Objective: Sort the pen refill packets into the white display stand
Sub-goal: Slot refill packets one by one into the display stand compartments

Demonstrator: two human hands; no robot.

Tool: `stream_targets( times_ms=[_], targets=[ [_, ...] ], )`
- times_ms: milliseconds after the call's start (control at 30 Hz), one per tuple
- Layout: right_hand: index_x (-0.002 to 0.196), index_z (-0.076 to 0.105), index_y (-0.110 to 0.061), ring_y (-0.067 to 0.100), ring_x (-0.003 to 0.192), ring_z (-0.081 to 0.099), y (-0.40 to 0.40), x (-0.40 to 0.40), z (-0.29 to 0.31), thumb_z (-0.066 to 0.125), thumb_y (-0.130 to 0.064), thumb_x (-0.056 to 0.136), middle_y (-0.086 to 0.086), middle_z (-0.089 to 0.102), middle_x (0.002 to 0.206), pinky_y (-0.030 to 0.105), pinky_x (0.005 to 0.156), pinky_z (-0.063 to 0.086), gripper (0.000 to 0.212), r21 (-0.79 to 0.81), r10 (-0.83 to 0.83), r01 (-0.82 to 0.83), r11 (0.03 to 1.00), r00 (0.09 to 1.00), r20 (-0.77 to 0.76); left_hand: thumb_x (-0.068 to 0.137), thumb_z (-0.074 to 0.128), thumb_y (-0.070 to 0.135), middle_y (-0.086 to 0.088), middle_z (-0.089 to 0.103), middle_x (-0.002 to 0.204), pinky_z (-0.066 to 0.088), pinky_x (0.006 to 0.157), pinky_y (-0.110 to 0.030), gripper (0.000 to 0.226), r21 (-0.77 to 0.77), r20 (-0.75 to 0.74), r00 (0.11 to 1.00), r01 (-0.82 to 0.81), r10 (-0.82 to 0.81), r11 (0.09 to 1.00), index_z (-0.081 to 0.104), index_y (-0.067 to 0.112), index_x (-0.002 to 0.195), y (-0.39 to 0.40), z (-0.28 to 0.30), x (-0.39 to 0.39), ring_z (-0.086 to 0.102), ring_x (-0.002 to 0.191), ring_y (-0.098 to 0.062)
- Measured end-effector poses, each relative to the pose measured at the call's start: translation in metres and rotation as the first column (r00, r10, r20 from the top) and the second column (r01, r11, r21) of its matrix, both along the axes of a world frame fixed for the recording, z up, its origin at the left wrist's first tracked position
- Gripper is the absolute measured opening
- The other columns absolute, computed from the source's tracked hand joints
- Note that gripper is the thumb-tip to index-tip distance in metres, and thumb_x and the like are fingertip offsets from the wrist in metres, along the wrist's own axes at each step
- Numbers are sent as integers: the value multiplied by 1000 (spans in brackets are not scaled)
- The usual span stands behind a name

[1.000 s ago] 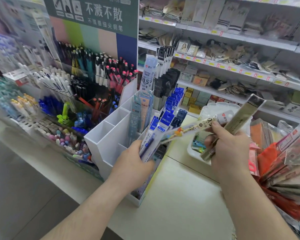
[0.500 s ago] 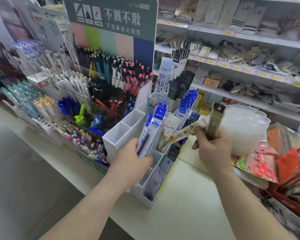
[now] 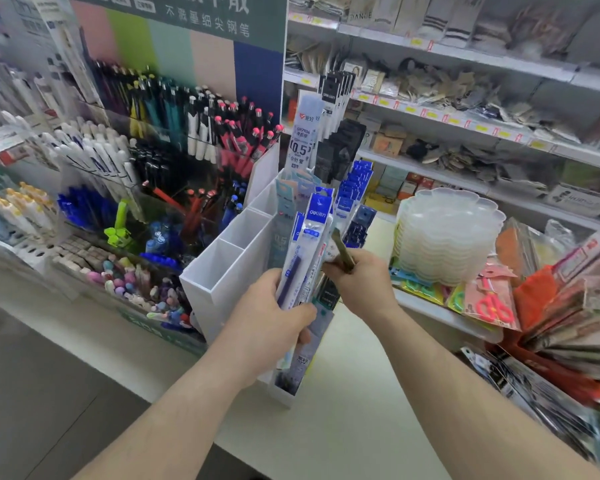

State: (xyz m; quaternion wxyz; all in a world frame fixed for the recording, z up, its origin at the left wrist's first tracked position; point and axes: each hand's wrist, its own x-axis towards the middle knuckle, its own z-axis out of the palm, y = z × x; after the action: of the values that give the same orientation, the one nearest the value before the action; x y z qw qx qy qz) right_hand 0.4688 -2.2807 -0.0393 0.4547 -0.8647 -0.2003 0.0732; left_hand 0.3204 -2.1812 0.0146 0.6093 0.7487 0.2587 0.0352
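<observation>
A white display stand (image 3: 222, 271) with several compartments stands on the pale counter, refill packets upright in its right-hand slots. My left hand (image 3: 271, 317) grips a bunch of blue-topped refill packets (image 3: 309, 251) in front of the stand. My right hand (image 3: 361, 282) is close beside it and pinches a thin dark olive packet (image 3: 343, 251), which sticks up edge-on, together with a pale patterned packet mostly hidden behind the blue ones. A tall packet marked 0.5 (image 3: 303, 133) rises from the stand's back slot.
Racks of pens (image 3: 153, 133) fill the left side. A stack of clear plastic trays (image 3: 444, 237) sits to the right, with scissors packs (image 3: 492, 306) and hanging packets (image 3: 575, 306) further right. Shelves of goods line the back wall.
My right hand has come left and down to meet my left hand, and the packets it holds have turned from slanting flat to edge-on. The view has moved closer to the stand.
</observation>
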Motion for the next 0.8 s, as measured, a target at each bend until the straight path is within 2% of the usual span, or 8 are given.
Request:
stream_targets(
  times_ms=[167, 267, 333, 433, 567, 633, 733, 800],
  targets=[
    [80, 70, -21, 14, 68, 62, -9, -3, 6, 74, -18, 86, -1, 68, 75, 27, 63, 52, 8, 132, -109, 128, 983, 983, -146, 88, 63, 5, -5, 69, 76, 58, 58, -33, 24, -57, 44, 998, 55, -53, 997, 57, 24, 100, -9, -6, 9, 65, 57, -14],
    [76, 65, -14, 14, 53, 49, -26, -17, 28, 71, -8, 86, 0, 59, 62, 27, 50, 37, 12, 451, -265, 363, 815, 927, -267, 87, 63, 14, 4, 69, 86, 61, 68, -39, 25, 31, 47, 995, 86, -88, 996, 55, 32, 101, -14, -16, 12, 68, 63, -13],
    [72, 57, -13, 14, 44, 36, -36, -39, 46, 72, -14, 85, 2, 49, 55, 22, 43, 25, 20, 571, -217, 408, 712, 902, -374, 84, 63, 21, 10, 68, 90, 59, 75, -40, 28, 161, 25, 994, 103, -109, 982, 53, 37, 105, -17, -21, 14, 68, 75, -14],
    [67, 54, -13, 9, 41, 36, -41, -67, 60, 83, -19, 79, -4, 47, 50, 18, 38, 28, 32, 529, -163, 310, 790, 938, -305, 81, 64, 25, 9, 67, 90, 55, 77, -40, 26, 251, -6, 990, 135, -138, 959, 53, 35, 104, -25, -24, 20, 65, 85, -18],
    [76, 69, -15, 4, 51, 53, -52, -64, 47, 84, -8, 75, -11, 63, 58, 19, 52, 45, 16, 435, -208, 269, 859, 961, -185, 78, 60, 24, 6, 68, 85, 56, 72, -42, 23, 212, -7, 982, 188, -190, 959, 53, 32, 98, -43, -29, 31, 65, 81, -20],
    [76, 68, -12, 4, 48, 52, -64, -59, 45, 81, -5, 78, -11, 62, 56, 18, 48, 42, 15, 397, -212, 280, 874, 955, -206, 79, 63, 17, 6, 68, 81, 57, 67, -37, 23, 141, -27, 977, 214, -212, 967, 54, 32, 93, -52, -31, 35, 65, 75, -19],
    [80, 64, -7, 3, 35, 44, -85, -52, 45, 73, -3, 85, -11, 53, 45, 15, 34, 31, 11, 354, -149, 279, 893, 924, -352, 75, 68, 8, 5, 69, 77, 54, 66, -37, 32, -145, -11, 956, 289, -294, 946, 57, 27, 99, -66, -33, 37, 62, 64, -18],
    [84, 65, -1, 9, 35, 40, -97, -48, 43, 70, -7, 87, -5, 52, 46, 19, 39, 29, 9, 333, -128, 279, 901, 903, -410, 82, 69, 3, -1, 66, 79, 52, 65, -36, 33, -350, 46, 952, 301, -304, 887, 57, 14, 110, -75, -33, 39, 59, 65, -19]
  ],
)
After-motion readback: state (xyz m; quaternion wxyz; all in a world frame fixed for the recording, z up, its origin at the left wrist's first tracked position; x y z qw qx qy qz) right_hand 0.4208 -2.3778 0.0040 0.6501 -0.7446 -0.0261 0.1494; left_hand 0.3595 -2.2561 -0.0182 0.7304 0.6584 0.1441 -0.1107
